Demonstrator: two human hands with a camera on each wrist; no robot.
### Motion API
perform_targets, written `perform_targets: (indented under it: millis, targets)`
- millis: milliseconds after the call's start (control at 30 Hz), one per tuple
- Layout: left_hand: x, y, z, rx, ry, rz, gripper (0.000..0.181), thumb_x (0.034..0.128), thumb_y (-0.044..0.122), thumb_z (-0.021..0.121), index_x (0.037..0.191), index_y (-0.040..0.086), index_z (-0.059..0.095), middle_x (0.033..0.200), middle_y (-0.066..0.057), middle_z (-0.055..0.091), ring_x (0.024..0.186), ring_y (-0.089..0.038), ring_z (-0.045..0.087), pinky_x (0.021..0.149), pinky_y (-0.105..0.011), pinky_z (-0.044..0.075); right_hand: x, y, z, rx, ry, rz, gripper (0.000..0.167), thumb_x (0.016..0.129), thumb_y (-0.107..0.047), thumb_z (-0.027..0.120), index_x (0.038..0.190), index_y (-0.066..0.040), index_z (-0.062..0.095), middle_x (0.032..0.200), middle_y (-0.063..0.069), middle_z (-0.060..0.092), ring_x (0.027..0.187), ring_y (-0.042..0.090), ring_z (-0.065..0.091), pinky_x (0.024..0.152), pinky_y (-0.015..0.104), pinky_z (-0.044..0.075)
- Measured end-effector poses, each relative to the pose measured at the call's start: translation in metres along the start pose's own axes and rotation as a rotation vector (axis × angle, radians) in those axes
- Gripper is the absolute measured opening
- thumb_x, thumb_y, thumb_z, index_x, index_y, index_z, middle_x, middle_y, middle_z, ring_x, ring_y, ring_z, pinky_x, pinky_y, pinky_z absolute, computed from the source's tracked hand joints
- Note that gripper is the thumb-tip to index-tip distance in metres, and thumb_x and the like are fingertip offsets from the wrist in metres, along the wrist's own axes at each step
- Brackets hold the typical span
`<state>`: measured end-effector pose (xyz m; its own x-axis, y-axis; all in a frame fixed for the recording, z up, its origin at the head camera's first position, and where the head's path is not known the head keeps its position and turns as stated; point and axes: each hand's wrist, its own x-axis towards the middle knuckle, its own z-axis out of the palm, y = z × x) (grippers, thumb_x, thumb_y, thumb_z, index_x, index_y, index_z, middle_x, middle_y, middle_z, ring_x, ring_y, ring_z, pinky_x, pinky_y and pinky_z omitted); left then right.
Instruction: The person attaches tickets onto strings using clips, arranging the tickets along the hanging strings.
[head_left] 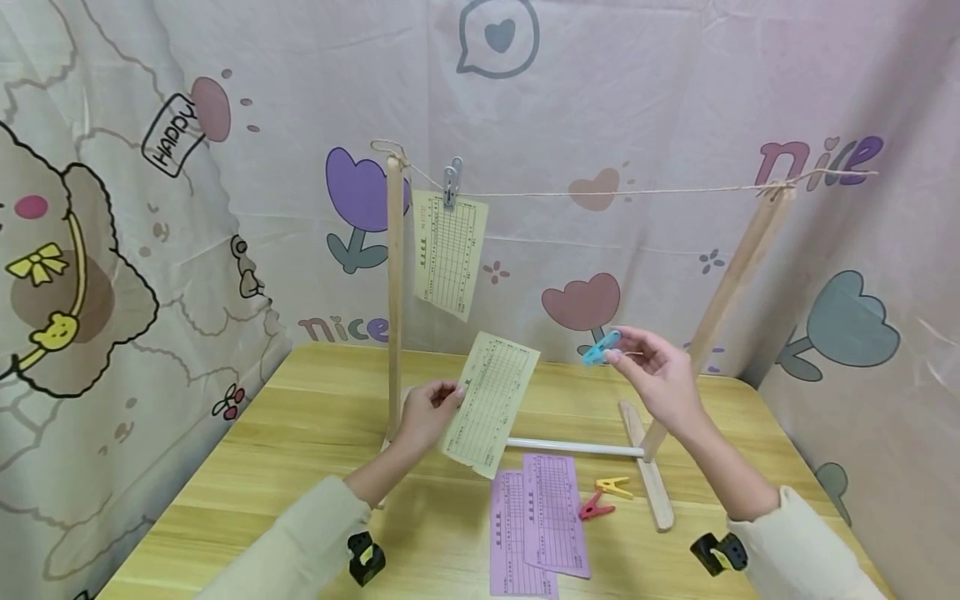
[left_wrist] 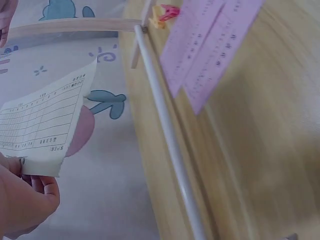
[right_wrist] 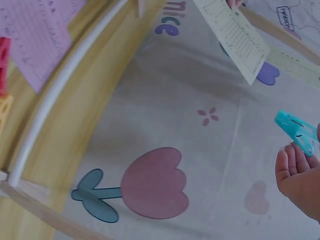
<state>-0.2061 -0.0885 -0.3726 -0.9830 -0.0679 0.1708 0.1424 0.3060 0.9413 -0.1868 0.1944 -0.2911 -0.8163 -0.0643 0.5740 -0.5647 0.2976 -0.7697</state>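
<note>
My left hand (head_left: 429, 412) pinches the left edge of a pale yellow printed slip (head_left: 491, 404), held tilted above the table. The same slip (left_wrist: 42, 125) fills the left side of the left wrist view. Off to the right, my right hand (head_left: 663, 375) pinches a blue clothespin (head_left: 602, 347) between thumb and fingers, apart from the slip. Another yellow slip (head_left: 448, 250) hangs near the left end of a string (head_left: 600, 193), held by a grey clothespin (head_left: 452, 183).
Two overlapping purple slips (head_left: 555, 517) lie on the wooden table (head_left: 285, 467). Beside them are a yellow clothespin (head_left: 613, 487) and a red clothespin (head_left: 596, 506). Wooden posts (head_left: 395, 308) carry the string, and a white rod (head_left: 573, 447) runs low between them. A patterned cloth hangs behind.
</note>
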Motion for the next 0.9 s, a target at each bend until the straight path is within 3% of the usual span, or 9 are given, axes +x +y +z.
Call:
perform_targets:
  millis: [533,767,900]
  targets:
    - [0.015,0.033,0.008,-0.103,0.082,0.010,0.018,0.0886,0.009,0.060,0.099,-0.004,0.064,0.091,-0.016,0.065,0.075,-0.010,0.053,0.065,-0.016,0.045,0.033,-0.024,-0.005,0.063,0.063,-0.055,0.029,0.084,0.004,0.061,0.110,0.017,0.055,0.083,-0.015,0.063,0.076,-0.001,0.057,0.065,0.009,0.046]
    - [0.023,0.047,0.011,-0.162,0.090,0.019,0.017,0.0888,0.010,0.060,0.100,-0.003,0.064,0.090,-0.013,0.064,0.075,-0.010,0.051,0.066,-0.016,0.044,0.045,-0.035,-0.003,0.053,0.068,-0.078,0.024,0.085,0.001,0.062,0.108,0.006,0.060,0.082,-0.015,0.063,0.076,0.000,0.058,0.066,0.009,0.047]
    - [0.026,0.055,0.014,-0.188,0.092,0.049,0.018,0.0887,0.009,0.060,0.100,-0.004,0.063,0.091,-0.014,0.064,0.074,-0.010,0.052,0.065,-0.015,0.045,0.053,-0.042,-0.002,0.051,0.081,-0.089,0.026,0.084,0.004,0.062,0.109,0.009,0.060,0.081,-0.017,0.063,0.076,0.000,0.058,0.067,0.009,0.047]
